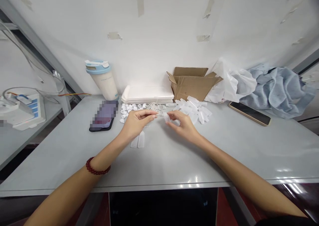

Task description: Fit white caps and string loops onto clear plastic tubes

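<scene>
My left hand (136, 123) hovers over the grey table (224, 153), its fingers pinched together on a small pale part that I cannot make out. My right hand (181, 123) is curled round a small translucent plastic bottle (166, 117) at its fingertips. The two hands are close together, fingertips a short gap apart. Under my left hand lie two finished translucent bottles (138, 141) side by side. A heap of empty translucent bottles (196, 110) lies just beyond my right hand. Several small white caps (127, 109) are scattered behind my left hand.
A dark phone (103, 119) lies at the left, a second phone (250, 113) at the right. Along the wall stand a lidded cup (103, 79), a stack of white trays (147, 94), an open cardboard box (193, 81), a plastic bag (230, 81) and blue cloth (279, 88).
</scene>
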### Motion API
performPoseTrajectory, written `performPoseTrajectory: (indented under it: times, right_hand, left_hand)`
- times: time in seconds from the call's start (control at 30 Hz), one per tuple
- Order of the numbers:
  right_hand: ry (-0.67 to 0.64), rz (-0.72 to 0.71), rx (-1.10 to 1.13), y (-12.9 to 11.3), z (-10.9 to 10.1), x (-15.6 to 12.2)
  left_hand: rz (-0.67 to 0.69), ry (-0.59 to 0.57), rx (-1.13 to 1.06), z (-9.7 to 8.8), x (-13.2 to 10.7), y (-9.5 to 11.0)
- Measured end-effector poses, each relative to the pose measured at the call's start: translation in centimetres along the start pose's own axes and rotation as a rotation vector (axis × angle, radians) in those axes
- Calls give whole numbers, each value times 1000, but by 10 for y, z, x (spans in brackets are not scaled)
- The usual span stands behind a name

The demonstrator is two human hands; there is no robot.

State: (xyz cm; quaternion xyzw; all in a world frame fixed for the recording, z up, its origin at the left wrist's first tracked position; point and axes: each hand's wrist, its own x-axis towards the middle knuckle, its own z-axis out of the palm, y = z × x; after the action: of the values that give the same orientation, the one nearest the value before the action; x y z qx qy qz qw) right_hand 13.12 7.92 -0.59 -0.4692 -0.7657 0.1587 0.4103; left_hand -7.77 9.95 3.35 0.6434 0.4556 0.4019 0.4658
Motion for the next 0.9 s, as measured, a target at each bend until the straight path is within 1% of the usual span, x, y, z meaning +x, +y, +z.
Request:
performPoseTrajectory:
  times: [0.1,0.2,0.33,0.43,0.67,0.77,0.9]
  right_hand:
    - [-36,35,65,-14,3,-4]
    - [-54,20,86,-20,4,-6]
    - [-44,-28,66,-23,4,-7]
    - [-43,-38,49,-24,4,-8]
    - [-25,-51,77,-21,8,-10]
    - [-28,-60,125,-20,9,-11]
    - [-47,-47,115,-23,7,-11]
  left_hand:
    - [40,5,-47,4,-5,3]
    - [89,1,-41,6,-8,3]
    - [142,-15,-8,7,-9,2]
    - [181,-36,29,6,-10,1]
    - [376,-45,159,5,-12,-1]
    - [434,-64,161,2,-10,-2]
    - [437,-91,114,1,-9,-4]
